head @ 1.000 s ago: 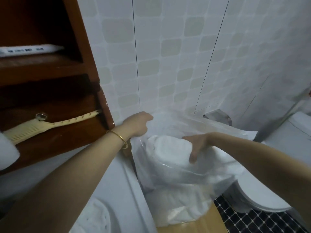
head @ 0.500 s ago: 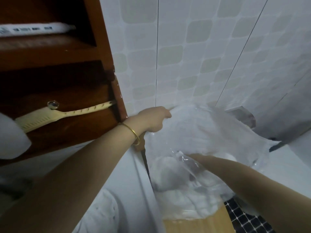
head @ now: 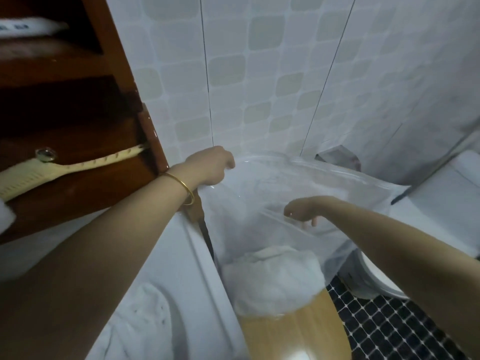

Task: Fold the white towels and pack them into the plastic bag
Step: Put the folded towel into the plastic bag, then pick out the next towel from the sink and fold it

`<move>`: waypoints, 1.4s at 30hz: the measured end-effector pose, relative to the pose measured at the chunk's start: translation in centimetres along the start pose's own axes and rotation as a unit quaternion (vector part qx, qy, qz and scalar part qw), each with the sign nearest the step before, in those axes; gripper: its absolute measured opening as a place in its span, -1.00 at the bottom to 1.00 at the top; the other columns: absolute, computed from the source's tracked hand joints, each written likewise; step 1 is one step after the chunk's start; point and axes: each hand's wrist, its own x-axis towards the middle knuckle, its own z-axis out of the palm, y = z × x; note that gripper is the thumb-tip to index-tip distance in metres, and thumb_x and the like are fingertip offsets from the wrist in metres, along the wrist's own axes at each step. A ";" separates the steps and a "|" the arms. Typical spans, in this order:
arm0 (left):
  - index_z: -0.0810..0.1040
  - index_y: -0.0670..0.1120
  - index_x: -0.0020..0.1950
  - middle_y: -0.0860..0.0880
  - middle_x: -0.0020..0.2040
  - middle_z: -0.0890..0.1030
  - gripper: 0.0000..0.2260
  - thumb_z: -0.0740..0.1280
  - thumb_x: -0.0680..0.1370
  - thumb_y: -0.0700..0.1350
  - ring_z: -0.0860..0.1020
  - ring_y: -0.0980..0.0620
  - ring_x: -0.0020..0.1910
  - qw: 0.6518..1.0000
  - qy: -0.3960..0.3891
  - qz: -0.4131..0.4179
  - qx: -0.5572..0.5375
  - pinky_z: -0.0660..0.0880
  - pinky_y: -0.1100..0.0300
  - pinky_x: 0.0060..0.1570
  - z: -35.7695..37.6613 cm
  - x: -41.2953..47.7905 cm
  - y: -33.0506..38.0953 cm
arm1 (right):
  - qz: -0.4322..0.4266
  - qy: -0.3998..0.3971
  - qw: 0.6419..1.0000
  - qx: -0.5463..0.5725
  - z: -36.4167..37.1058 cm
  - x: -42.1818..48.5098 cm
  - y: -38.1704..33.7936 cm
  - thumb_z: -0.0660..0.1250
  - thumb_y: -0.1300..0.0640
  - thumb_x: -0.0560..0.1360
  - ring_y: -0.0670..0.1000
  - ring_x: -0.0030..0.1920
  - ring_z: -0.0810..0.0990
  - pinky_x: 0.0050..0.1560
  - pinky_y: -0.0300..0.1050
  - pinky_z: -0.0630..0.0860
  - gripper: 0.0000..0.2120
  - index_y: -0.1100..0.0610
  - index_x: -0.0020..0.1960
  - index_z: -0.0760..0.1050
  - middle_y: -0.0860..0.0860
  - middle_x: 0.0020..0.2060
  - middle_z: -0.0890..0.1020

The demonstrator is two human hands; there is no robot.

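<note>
Left grip (head: 209, 166) holds plastic bag (head: 298, 178) between cabinet (head: 78, 113) and toilet (head: 452, 185).

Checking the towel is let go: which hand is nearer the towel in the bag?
Right. The right hand hangs above the towel, not touching it; the left hand grips the bag rim, higher and farther left.
</note>
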 end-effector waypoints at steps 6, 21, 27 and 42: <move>0.51 -0.16 0.30 -0.13 0.34 0.46 -0.67 0.13 0.58 -0.29 0.42 -0.14 0.31 0.998 -0.032 -0.041 0.033 0.38 0.09 0.27 0.3 -1.3 1.1 | -0.075 0.106 0.977 0.170 -1.8 -5.6 -2.2 0.08 -0.21 0.58 0.05 -0.09 0.62 -0.07 -0.03 0.54 -0.56 0.12 0.08 0.50 0.03 0.02 0.59; 0.50 -0.21 0.27 -0.20 0.26 0.49 -0.66 0.14 0.53 -0.36 0.44 -0.22 0.25 0.988 0.093 -0.122 0.000 0.44 0.00 0.21 2.2 -4.4 0.8 | -0.089 0.352 0.932 -0.011 2.6 -11.7 -3.7 0.28 0.06 0.52 0.08 0.03 0.54 -0.11 -0.12 0.41 -0.87 0.02 0.00 0.58 0.01 0.00 0.59; 0.52 -0.16 0.26 -0.12 0.26 0.48 -0.61 0.11 0.52 -0.40 0.37 -0.13 0.29 0.958 0.276 0.014 -0.078 0.35 0.08 0.26 3.2 -8.4 1.1 | -0.071 0.388 0.917 -0.062 3.5 -12.7 -5.7 0.28 -0.01 0.53 0.13 0.03 0.55 -0.04 -0.06 0.48 -0.78 0.11 0.05 0.55 0.05 0.05 0.59; 0.55 -0.12 0.23 -0.14 0.24 0.49 -0.72 0.25 0.54 -0.23 0.44 -0.11 0.25 0.995 0.010 -0.044 -0.087 0.32 0.20 0.24 13.1 -26.4 -18.3 | -0.147 0.405 0.898 0.095 18.6 -10.3 -27.6 0.23 0.24 0.49 0.13 0.30 0.35 0.23 -0.06 0.36 -0.66 0.08 0.26 0.46 0.05 0.28 0.42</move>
